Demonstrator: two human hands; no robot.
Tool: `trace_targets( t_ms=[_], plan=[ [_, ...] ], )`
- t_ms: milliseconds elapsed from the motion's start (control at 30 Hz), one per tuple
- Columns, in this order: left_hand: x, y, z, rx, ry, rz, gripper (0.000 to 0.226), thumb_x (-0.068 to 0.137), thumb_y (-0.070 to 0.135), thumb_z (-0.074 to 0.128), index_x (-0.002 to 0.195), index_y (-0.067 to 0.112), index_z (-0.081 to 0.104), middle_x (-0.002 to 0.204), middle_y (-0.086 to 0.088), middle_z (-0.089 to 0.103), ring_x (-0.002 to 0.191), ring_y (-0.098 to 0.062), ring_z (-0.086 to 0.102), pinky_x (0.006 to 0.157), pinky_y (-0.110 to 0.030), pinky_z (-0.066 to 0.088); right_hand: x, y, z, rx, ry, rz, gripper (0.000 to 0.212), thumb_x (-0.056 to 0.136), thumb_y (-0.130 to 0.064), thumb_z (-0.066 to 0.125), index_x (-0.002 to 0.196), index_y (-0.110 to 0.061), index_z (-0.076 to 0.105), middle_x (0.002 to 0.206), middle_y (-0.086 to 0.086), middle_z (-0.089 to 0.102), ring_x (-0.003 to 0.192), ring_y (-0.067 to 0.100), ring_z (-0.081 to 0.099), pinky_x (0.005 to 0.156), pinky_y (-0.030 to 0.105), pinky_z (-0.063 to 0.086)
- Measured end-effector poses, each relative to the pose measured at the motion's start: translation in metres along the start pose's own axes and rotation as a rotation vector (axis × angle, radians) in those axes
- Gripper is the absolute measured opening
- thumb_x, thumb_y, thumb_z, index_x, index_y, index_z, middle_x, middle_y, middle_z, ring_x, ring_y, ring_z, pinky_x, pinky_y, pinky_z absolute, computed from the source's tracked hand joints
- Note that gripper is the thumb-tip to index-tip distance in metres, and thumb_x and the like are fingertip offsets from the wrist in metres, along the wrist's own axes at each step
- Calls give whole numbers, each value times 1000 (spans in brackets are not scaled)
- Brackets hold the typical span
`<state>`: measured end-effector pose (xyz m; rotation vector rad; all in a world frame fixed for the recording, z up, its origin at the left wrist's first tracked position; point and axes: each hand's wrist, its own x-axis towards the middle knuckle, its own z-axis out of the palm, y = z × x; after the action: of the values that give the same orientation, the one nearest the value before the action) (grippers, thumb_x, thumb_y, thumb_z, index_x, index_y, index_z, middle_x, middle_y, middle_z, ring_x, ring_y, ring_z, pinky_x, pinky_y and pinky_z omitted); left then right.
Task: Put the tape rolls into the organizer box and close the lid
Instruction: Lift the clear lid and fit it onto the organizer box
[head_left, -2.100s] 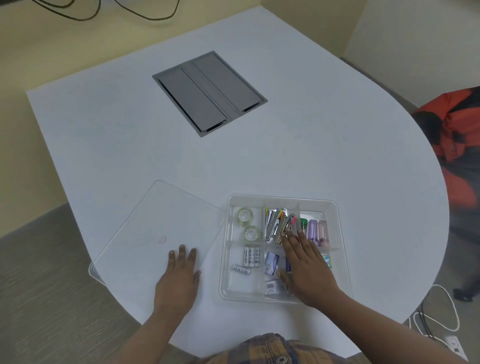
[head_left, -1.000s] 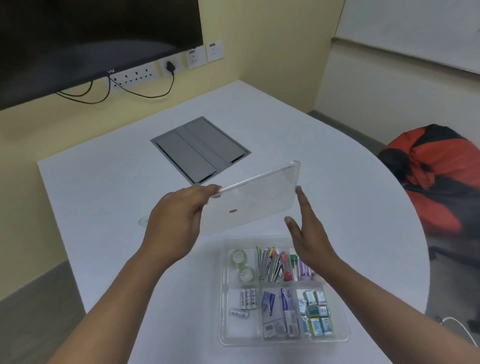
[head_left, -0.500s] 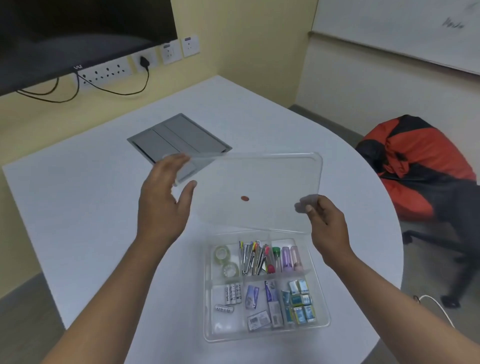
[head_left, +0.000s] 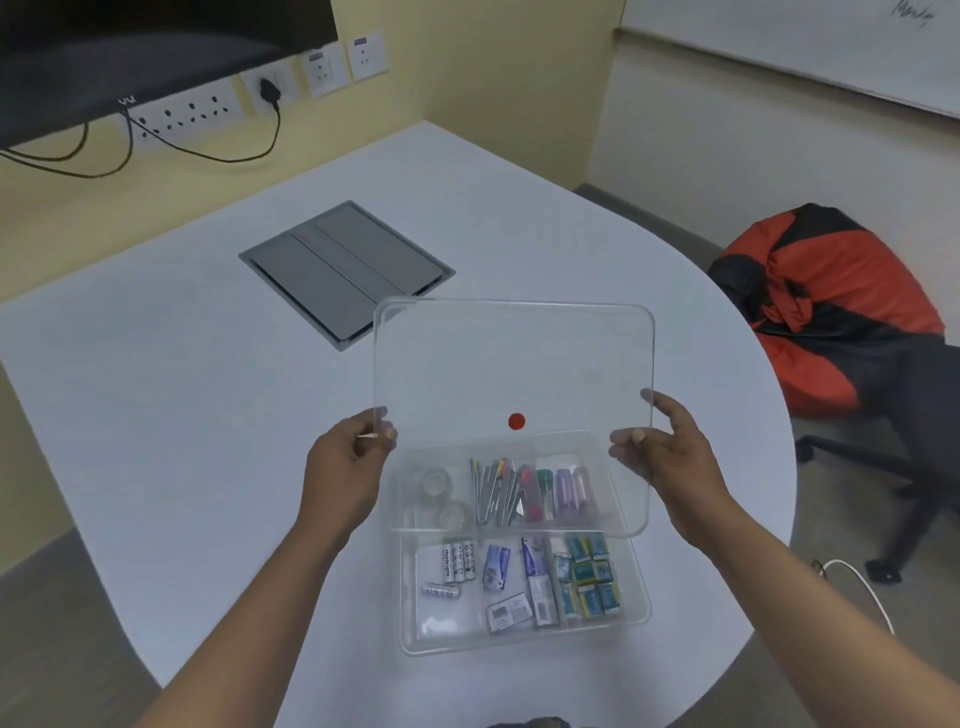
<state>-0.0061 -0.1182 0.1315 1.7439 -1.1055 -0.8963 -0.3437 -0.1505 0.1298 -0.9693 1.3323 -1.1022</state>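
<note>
While both hands grip it, the clear lid (head_left: 511, 374) hangs over the far half of the open box (head_left: 524, 631); left hand (head_left: 345, 475) pinches its left edge, right hand (head_left: 670, 454) its right edge; two tape rolls (head_left: 441, 499) sit in the box's far-left section; white round-ended table (head_left: 156, 389) with grey hatch (head_left: 345, 273); yellow wall sockets (head_left: 182, 111), dark screen (head_left: 130, 47), orange beanbag (head_left: 826, 306), whiteboard (head_left: 805, 47).

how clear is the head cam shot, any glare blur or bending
Head view: soft even room light, faint shadows only; the clear lid hazes the tape rolls beneath it; small labels in the box are too soft to read; wide-angle bending curves the table edge and walls.
</note>
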Motion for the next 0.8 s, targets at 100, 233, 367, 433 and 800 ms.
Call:
trace_targets(
  t_ms=[100, 233, 367, 433, 800],
  plan=[
    [-13, -21, 7, 124, -7, -27, 30, 87, 20, 67, 116, 14, 66, 89, -4, 65, 79, -13, 61, 83, -27, 46, -1, 18, -6, -202, 33, 21, 40, 97, -5, 51, 131, -26, 50, 109, 8, 70, 92, 16, 71, 91, 29, 52],
    [-32, -48, 18, 304, -22, -18, 32, 85, 18, 69, 115, 6, 66, 88, -5, 62, 84, -15, 60, 84, -24, 42, -6, 45, -13, -421, 0, 138, 56, 95, -15, 57, 146, -18, 36, 142, 4, 51, 125, 14, 51, 106, 33, 37],
    [-45, -70, 26, 516, -67, -15, 22, 89, 29, 63, 102, 13, 65, 87, 3, 52, 87, -19, 61, 71, -27, 40, -14, 63, -15, -608, -44, 189, 67, 93, -24, 62, 149, -13, 28, 149, 6, 42, 134, 18, 43, 111, 36, 33],
    [-49, -79, 28, 582, -94, -17, 25, 90, 34, 60, 103, 12, 62, 91, 3, 50, 90, -20, 61, 69, -28, 41, -16, 68, -14, -707, -67, 214, 70, 93, -28, 62, 150, -12, 25, 151, 8, 40, 135, 21, 41, 110, 35, 32],
    [-54, -102, 30, 763, -207, -52, 48, 91, 37, 54, 132, 11, 49, 116, -9, 52, 106, -27, 56, 86, -39, 50, -15, 84, -6, -943, -177, 256, 77, 91, -37, 61, 151, -11, 20, 153, 10, 36, 137, 28, 37, 108, 36, 31]
  ],
)
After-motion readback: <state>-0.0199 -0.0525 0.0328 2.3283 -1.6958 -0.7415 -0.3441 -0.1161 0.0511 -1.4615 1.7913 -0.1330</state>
